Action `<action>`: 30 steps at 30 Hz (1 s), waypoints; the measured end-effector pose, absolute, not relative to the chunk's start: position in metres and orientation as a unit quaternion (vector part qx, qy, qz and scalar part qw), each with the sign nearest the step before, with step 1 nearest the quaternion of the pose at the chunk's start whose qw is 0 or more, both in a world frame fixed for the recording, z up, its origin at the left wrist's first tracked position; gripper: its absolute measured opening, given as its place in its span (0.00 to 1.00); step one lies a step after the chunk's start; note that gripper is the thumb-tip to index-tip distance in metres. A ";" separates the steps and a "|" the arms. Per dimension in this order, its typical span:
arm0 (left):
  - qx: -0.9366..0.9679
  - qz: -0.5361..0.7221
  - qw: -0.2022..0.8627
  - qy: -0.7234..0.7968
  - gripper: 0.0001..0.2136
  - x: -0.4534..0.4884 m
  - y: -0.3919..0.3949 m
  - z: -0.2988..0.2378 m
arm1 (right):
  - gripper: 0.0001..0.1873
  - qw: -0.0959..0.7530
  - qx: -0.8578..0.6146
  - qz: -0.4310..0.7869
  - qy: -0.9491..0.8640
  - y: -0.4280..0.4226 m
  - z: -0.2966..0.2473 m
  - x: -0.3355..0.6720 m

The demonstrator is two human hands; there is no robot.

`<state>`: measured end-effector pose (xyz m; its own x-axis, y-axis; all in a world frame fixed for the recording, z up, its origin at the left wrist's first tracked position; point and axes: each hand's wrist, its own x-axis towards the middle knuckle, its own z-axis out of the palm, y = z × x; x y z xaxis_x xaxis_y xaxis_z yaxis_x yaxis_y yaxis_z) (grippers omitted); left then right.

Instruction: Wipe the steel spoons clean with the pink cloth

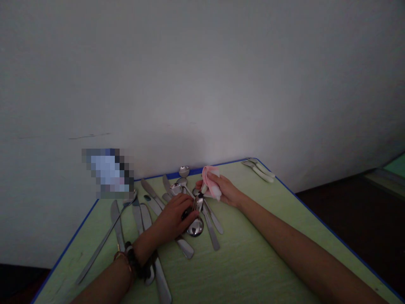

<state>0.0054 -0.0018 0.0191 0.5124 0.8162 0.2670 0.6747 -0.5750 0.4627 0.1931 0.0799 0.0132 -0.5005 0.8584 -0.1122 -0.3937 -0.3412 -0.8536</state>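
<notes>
My right hand [224,188] is closed on a pink and white cloth [211,181], which is folded around the pale handle of a fork. The shiny head of this fork [198,203] points down toward my left hand [175,213], whose thumb and curled fingers close about the tines. Just below the thumb lies the round bowl of a ladle or large spoon [195,227]. Several table knives [153,196] and spoons [176,188] are spread around and beneath my left hand, partly hidden by it and the forearm.
Two forks with pale handles [261,172] lie at the table's far right corner. A long-handled spoon [103,244] lies at the left, near a blurred, pixelated object [109,173]. The green table [253,270] has a blue edge and meets a pale wall [202,84] at the back.
</notes>
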 end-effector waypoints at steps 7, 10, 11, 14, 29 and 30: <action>0.857 0.239 0.152 0.431 0.09 0.005 -0.001 0.018 | 0.14 0.407 -0.295 0.767 -0.399 0.078 0.017 0.193; 0.858 0.235 0.155 0.429 0.08 0.005 -0.001 0.017 | 0.13 0.409 -0.292 0.771 -0.392 0.078 0.018 0.193; 0.858 0.235 0.154 0.429 0.08 0.005 -0.001 0.017 | 0.13 0.409 -0.291 0.772 -0.391 0.078 0.018 0.192; 0.860 0.232 0.150 0.429 0.09 0.004 -0.001 0.018 | 0.14 0.408 -0.290 0.773 -0.391 0.078 0.016 0.193; 0.862 0.232 0.153 0.424 0.11 0.004 -0.001 0.017 | 0.13 0.415 -0.299 0.772 -0.377 0.079 0.017 0.192; 0.862 0.232 0.152 0.424 0.11 0.004 -0.001 0.016 | 0.13 0.415 -0.301 0.772 -0.376 0.079 0.018 0.192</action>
<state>0.0036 -0.0007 0.0165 0.5321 0.8019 0.2718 0.6607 -0.5940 0.4590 0.1923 0.0788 0.0177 -0.4749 0.8668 -0.1522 -0.4146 -0.3729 -0.8301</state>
